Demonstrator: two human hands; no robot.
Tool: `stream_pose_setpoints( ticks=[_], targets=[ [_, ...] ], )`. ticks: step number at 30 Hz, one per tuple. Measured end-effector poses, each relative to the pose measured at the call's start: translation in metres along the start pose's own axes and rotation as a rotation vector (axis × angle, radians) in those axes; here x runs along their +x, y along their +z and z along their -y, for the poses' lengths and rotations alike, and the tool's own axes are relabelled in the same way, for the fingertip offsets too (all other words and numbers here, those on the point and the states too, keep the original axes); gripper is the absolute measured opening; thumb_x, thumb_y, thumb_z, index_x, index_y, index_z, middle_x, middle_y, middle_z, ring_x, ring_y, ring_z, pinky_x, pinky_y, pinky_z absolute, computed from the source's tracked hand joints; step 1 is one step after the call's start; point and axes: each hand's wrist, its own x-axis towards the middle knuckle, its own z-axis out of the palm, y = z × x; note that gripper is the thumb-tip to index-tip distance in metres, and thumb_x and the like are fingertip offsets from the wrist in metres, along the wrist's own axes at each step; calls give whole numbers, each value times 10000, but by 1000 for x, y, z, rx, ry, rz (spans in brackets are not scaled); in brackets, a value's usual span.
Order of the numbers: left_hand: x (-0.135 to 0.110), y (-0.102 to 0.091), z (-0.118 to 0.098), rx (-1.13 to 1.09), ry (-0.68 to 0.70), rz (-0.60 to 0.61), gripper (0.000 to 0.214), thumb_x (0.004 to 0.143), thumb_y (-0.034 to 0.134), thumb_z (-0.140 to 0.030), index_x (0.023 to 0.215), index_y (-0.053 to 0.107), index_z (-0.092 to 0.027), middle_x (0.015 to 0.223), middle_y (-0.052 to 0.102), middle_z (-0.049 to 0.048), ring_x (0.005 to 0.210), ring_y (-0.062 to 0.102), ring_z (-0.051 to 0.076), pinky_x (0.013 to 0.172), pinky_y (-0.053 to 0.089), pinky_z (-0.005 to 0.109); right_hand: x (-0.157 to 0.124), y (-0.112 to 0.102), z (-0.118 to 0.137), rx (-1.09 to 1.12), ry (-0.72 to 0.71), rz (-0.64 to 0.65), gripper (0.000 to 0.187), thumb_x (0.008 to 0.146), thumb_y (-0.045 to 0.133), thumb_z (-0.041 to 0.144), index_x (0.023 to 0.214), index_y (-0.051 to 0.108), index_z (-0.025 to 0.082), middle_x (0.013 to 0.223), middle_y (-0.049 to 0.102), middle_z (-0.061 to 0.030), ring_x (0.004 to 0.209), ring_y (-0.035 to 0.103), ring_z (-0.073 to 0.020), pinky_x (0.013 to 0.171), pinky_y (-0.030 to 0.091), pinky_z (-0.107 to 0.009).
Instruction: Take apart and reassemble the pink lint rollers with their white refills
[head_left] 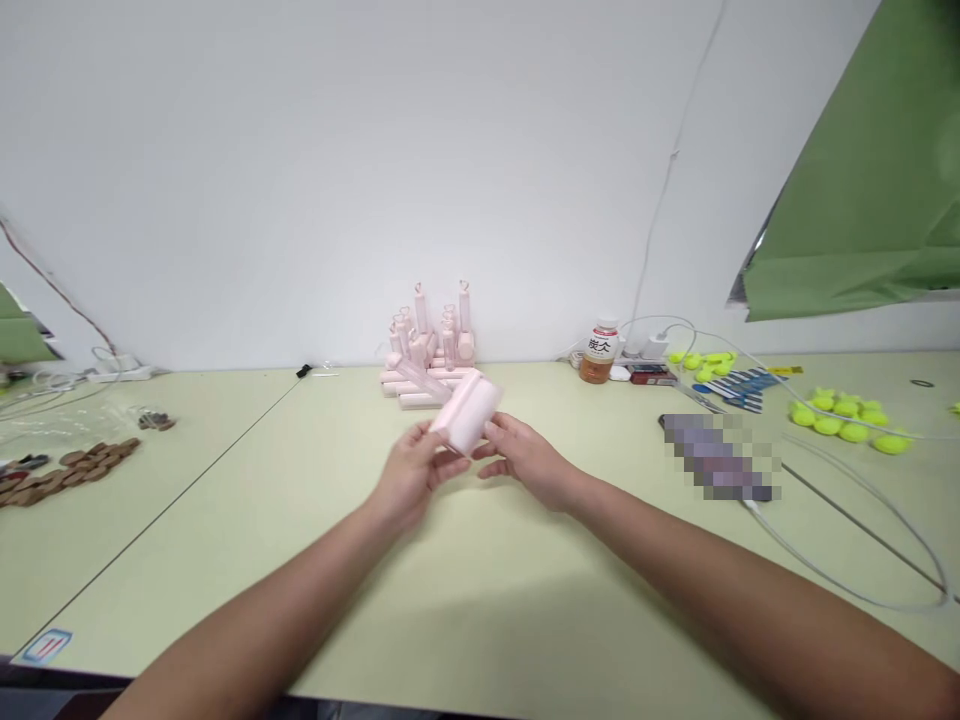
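Note:
A pale pink, roller-shaped piece (469, 412) is held tilted above the table, between my two hands. My left hand (411, 474) grips its lower left end, thumb on top and fingers beneath. From the right, my right hand (534, 464) closes its thumb and index finger on the near right edge, while the other fingers curl loosely below. Just behind stands a pile of similar pink pieces (416, 383), some lying flat and several slim ones upright with small loops on top. The held piece covers part of that pile.
An amber jar (598, 352) with a white lid stands at the back right. A blurred-out phone-like object (716, 458) lies right, trailing a white cable (847, 590). Farther right are bright yellow-green pieces (847, 415). Brown pieces (79, 468) lie left.

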Motion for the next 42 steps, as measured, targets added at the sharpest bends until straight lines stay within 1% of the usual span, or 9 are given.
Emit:
stream_pose_setpoints(
  ticks=[5,8,16,22,25,30,33,38,42],
  targets=[
    [-7,8,22,166,42,84,463,628,824,-358,1005,617,-186,1045,687,82,929,681,227,828,561,369,7,4,-18,130,-68,-83,478,747,735,534,1063,602,201,1047,681,-68,882,623,-202,782,520,-348],
    [-4,3,23,180,36,154,471,652,807,-431,1020,658,-179,1028,707,98,963,673,259,832,541,387,5,0,-30,179,-44,-44,507,713,779,518,1076,601,212,1034,694,-56,898,641,-211,814,518,-354],
    [0,0,26,139,125,-40,304,689,755,-433,853,656,-197,865,681,45,797,658,202,681,538,335,9,-4,-33,55,-82,-45,565,723,759,556,1134,578,213,1056,672,-71,855,636,-203,706,531,-331],
    [-6,4,23,102,211,-124,353,690,752,-452,862,644,-164,829,653,36,767,635,187,622,538,310,12,-19,-17,-49,-144,-47,531,772,713,520,1190,570,225,1109,659,-75,862,631,-194,686,542,-309],
    [-6,-2,16,58,198,-184,361,689,751,-440,877,636,-154,796,634,20,728,619,168,576,531,287,17,-52,-5,-284,-112,-79,464,833,638,439,1244,572,236,1146,652,-85,887,636,-213,704,551,-338],
    [-3,-11,10,45,108,-170,390,677,761,-434,905,632,-146,763,619,4,685,617,147,554,525,260,24,-131,0,-1189,-111,-238,491,811,625,284,1282,599,149,1251,587,-176,1185,530,-349,1023,411,-487],
    [-3,-10,13,61,82,-113,384,683,755,-440,894,626,-146,719,605,-9,652,612,145,545,525,265,24,-159,-7,-1393,-79,-214,516,856,567,304,1346,559,143,1267,569,-184,1211,516,-363,1030,402,-473],
    [-7,-8,16,131,71,0,381,680,768,-446,871,632,-146,746,620,6,690,625,171,554,541,295,26,-165,-9,-1466,-93,-233,517,842,559,252,1349,555,149,1291,559,-184,1212,514,-357,1033,401,-470],
    [-10,-6,16,141,45,23,402,671,786,-456,874,654,-135,778,634,26,716,635,182,571,549,305,17,-137,2,-1451,-198,-372,538,826,571,257,1341,547,106,1425,442,-234,1337,353,-444,1066,322,-593]
  ],
)
